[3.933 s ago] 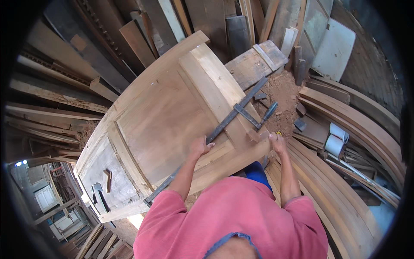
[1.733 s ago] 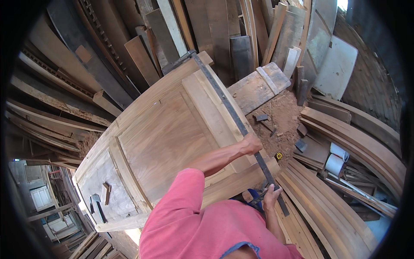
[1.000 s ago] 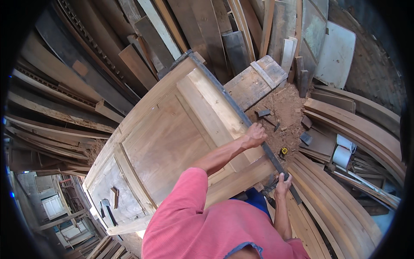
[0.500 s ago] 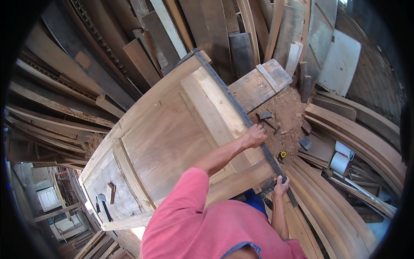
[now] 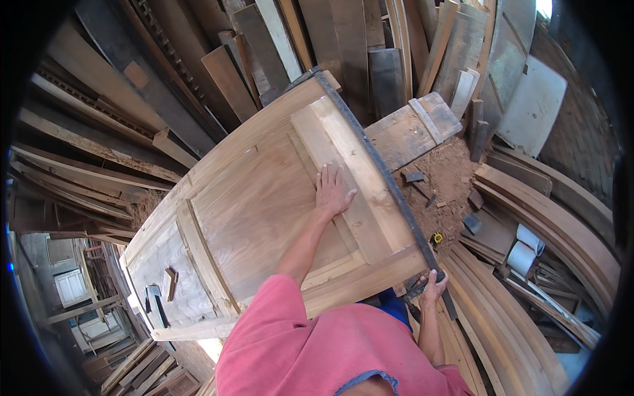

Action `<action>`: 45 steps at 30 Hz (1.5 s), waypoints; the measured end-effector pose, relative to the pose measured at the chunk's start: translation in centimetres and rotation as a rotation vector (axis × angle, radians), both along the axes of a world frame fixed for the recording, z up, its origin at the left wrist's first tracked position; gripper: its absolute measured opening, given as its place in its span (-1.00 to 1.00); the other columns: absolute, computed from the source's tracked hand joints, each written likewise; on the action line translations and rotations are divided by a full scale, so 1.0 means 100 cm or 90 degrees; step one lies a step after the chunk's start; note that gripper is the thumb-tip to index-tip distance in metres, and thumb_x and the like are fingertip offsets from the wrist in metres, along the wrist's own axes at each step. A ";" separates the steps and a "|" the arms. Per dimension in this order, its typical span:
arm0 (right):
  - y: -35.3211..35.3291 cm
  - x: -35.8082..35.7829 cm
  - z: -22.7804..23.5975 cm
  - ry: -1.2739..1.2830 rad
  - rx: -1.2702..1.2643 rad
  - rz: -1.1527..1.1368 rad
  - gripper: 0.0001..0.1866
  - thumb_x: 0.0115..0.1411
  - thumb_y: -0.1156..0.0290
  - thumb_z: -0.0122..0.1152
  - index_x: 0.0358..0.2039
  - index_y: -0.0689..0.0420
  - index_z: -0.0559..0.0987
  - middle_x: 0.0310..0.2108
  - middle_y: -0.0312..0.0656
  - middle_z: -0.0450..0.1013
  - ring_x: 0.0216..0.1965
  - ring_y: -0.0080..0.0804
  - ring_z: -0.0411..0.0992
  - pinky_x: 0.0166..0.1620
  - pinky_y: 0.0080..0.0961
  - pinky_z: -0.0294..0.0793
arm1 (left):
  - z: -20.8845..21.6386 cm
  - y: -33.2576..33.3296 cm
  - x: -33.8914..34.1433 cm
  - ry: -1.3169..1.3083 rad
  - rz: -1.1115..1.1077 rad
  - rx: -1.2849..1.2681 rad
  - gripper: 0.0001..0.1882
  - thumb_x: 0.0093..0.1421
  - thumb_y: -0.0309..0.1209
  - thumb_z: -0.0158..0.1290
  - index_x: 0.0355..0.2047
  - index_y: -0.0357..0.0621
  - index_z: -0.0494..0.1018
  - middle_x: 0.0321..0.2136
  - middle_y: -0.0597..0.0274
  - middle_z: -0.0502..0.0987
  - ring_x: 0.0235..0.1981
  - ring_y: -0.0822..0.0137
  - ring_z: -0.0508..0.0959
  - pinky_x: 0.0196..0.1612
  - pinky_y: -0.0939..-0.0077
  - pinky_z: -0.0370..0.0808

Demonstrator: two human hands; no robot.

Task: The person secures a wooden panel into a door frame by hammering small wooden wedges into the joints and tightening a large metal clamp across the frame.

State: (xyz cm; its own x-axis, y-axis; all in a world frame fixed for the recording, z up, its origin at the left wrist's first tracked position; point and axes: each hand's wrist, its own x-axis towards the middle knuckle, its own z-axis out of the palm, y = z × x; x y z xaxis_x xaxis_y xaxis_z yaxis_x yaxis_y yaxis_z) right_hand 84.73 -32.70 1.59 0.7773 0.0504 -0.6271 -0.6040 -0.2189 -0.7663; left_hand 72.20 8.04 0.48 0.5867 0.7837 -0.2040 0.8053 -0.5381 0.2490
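Observation:
A panelled wooden door (image 5: 257, 191) lies before me, made up of flat panels, rails and stiles. Along its right end runs a long dark metal bar clamp (image 5: 400, 198). My left hand (image 5: 332, 191) rests flat on the pale rail near that end, fingers stretched out, holding nothing. At the clamp's near end, beside the door's corner, my right hand (image 5: 434, 288) is closed around the clamp's end part; the grip partly hides it. On the door's far-left panel lie a small wooden block (image 5: 171, 284) and a dark tool (image 5: 154, 305).
Many boards (image 5: 343, 39) lean upright behind the door. To the right, a rough plank (image 5: 403, 135) and sawdust-covered ground (image 5: 439, 178) hold metal pieces and a yellow round object (image 5: 437, 238). Long stacked planks (image 5: 508, 330) curve along my right side.
My left hand has left the clamp bar, moved left onto the door's rail and opened flat. My right hand stays at the clamp's end. The view has shifted slightly.

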 end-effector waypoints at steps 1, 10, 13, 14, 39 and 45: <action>0.005 0.000 0.010 0.051 0.017 -0.033 -0.57 0.33 0.42 0.16 0.13 0.11 0.24 -0.31 -0.21 0.39 -0.47 -0.45 0.38 -0.39 -0.44 0.45 | -0.001 -0.001 -0.003 -0.003 -0.055 0.026 -0.06 0.18 0.05 0.12 0.38 -0.27 0.04 0.41 -0.25 -0.06 0.45 -0.17 -0.12 0.46 -0.02 -0.14; -0.011 0.003 -0.012 0.017 0.017 0.003 -0.59 0.33 0.45 0.16 0.11 0.09 0.23 -0.31 -0.20 0.38 -0.52 -0.46 0.36 -0.44 -0.48 0.46 | 0.021 0.059 0.013 -0.032 -0.014 -0.100 -0.23 0.16 -0.07 0.15 0.28 -0.21 0.22 0.21 -0.15 0.32 0.25 -0.11 0.29 0.32 0.12 0.24; -0.010 0.002 -0.014 0.000 0.005 -0.012 -0.59 0.33 0.46 0.15 0.11 0.09 0.23 -0.33 -0.21 0.38 -0.50 -0.47 0.36 -0.43 -0.48 0.47 | 0.015 0.091 0.015 -0.107 0.043 -0.158 -0.25 0.14 -0.10 0.17 0.25 -0.21 0.25 0.13 -0.15 0.40 0.21 -0.11 0.35 0.29 0.15 0.29; -0.008 0.002 -0.015 0.001 0.007 -0.011 -0.59 0.33 0.46 0.15 0.11 0.09 0.23 -0.33 -0.21 0.38 -0.50 -0.47 0.36 -0.43 -0.48 0.47 | 0.004 0.103 0.010 -0.107 0.045 -0.156 -0.25 0.14 -0.10 0.17 0.25 -0.21 0.25 0.13 -0.15 0.40 0.21 -0.11 0.35 0.29 0.15 0.29; 0.015 -0.003 -0.004 -0.020 -0.153 0.018 -0.61 0.44 0.08 0.01 0.09 0.03 0.25 -0.46 -0.29 0.31 -0.54 -0.57 0.31 -0.47 -0.60 0.37 | -0.060 0.441 0.049 -0.049 0.072 -0.108 -0.43 0.41 -0.06 -0.19 0.18 -0.30 0.31 0.12 -0.27 0.45 0.20 -0.10 0.42 0.25 0.17 0.30; 0.012 0.004 -0.004 0.032 -0.110 -0.038 -0.69 0.45 0.07 -0.03 0.00 -0.01 0.31 -0.50 -0.33 0.31 -0.56 -0.59 0.34 -0.51 -0.60 0.41 | -0.062 0.450 0.046 -0.035 0.104 -0.134 -0.50 0.44 -0.09 -0.23 0.11 -0.26 0.36 0.07 -0.21 0.49 0.15 -0.11 0.44 0.21 0.16 0.31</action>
State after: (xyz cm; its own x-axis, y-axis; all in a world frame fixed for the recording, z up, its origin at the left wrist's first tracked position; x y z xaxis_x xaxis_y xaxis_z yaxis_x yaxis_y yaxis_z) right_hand 85.17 -31.45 1.20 0.7431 -0.1070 -0.6606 -0.6567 -0.3067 -0.6890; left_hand 76.78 53.04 -5.76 0.4699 0.8126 -0.3448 0.8598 -0.3330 0.3871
